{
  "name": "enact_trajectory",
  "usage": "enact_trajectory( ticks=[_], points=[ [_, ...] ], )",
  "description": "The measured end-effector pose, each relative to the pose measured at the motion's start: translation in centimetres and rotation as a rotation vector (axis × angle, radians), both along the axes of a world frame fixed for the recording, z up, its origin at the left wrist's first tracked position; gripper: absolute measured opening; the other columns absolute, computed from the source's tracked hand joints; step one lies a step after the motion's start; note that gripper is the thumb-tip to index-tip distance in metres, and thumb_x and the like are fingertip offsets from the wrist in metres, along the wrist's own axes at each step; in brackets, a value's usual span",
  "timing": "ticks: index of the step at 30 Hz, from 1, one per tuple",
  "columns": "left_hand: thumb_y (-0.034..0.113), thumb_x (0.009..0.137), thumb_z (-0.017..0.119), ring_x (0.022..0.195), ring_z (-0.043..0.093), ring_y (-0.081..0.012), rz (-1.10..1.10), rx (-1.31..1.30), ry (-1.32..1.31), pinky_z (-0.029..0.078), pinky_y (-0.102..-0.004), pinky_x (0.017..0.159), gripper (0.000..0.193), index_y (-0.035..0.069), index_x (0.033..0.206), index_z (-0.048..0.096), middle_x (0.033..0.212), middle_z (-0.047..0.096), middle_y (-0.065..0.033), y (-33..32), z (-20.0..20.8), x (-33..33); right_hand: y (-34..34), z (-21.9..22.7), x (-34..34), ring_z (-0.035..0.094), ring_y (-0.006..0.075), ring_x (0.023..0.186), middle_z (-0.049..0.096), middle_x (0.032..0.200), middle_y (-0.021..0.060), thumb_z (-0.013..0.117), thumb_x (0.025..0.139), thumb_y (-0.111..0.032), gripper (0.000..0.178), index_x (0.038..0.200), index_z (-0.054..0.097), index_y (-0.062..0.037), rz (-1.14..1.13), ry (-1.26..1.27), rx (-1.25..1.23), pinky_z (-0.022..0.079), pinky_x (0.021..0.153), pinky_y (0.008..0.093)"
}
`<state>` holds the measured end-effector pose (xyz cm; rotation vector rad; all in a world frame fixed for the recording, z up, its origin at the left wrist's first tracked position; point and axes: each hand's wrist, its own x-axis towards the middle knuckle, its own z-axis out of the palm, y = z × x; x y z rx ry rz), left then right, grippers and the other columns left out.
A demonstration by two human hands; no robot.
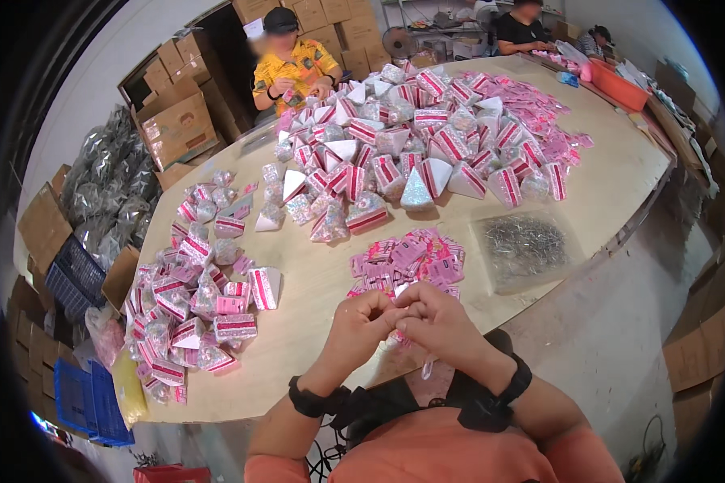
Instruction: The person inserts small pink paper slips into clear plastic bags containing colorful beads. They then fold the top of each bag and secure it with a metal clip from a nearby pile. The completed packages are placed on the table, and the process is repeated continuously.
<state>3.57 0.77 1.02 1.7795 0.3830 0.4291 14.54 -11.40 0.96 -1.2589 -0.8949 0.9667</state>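
My left hand (368,326) and my right hand (439,322) meet at the near table edge, both closed, fingertips pinched together. What they grip is mostly hidden; a bit of pink shows under the fingers, and a pale loop (428,369) hangs below. Just beyond my fingers lies a heap of small pink cards (411,258). To its right, a clear shallow tray (503,283) holds many thin metal pieces (528,243), too small to tell apart. Left of my hands is a pile of glittery wedges shaped like cake slices (235,327), several with pink tags among them.
A large heap of similar wedges (366,211) fills the table's middle, with more pink cards (532,109) behind. A person in a yellow shirt (302,68) sits across; others work at the far right by an orange basin (620,85). Blue crates (89,398) and cartons stand left.
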Motion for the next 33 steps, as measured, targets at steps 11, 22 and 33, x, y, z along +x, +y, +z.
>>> enact_trajectory(
  ticks=[11, 22, 33],
  points=[
    [0.018, 0.086, 0.056, 0.05, 0.04, -0.0052, -0.013, -0.562, -0.084, 0.031, -0.0192, 0.046, 0.018, 0.007, 0.073, 0.052, 0.06, 0.046, 0.0034, -0.4, -1.8, 0.4, 0.1, -1.0, -0.6, 0.055, 0.0309, 0.067, 0.053, 0.072, 0.0125, 0.057, 0.074, -0.01, 0.014, 0.085, 0.051, -0.0041, -0.307, -1.003, 0.215, 0.042, 0.057, 0.0391],
    [0.016, 0.084, 0.057, 0.057, 0.049, -0.0071, 0.074, -0.099, 0.099, 0.039, -0.0209, 0.051, 0.014, 0.005, 0.077, 0.055, 0.066, 0.054, 0.0, 3.6, -1.0, 1.2, 0.0, -2.9, 1.3, 0.055, 0.0312, 0.066, 0.054, 0.072, 0.0131, 0.056, 0.073, -0.005, 0.011, 0.083, 0.053, -0.0031, -0.299, -1.095, 0.228, 0.043, 0.058, 0.0402],
    [0.012, 0.06, 0.069, 0.097, 0.054, -0.0357, 0.273, 0.833, 0.115, 0.044, -0.0398, 0.084, 0.064, 0.005, 0.118, 0.044, 0.107, 0.054, -0.0207, 20.8, -5.6, 7.0, -1.1, -3.1, 2.7, 0.058, 0.0316, 0.071, 0.059, 0.079, 0.0155, 0.058, 0.079, -0.009, 0.014, 0.089, 0.057, 0.0004, -0.312, -0.884, 0.082, 0.046, 0.061, 0.0365]
  ],
)
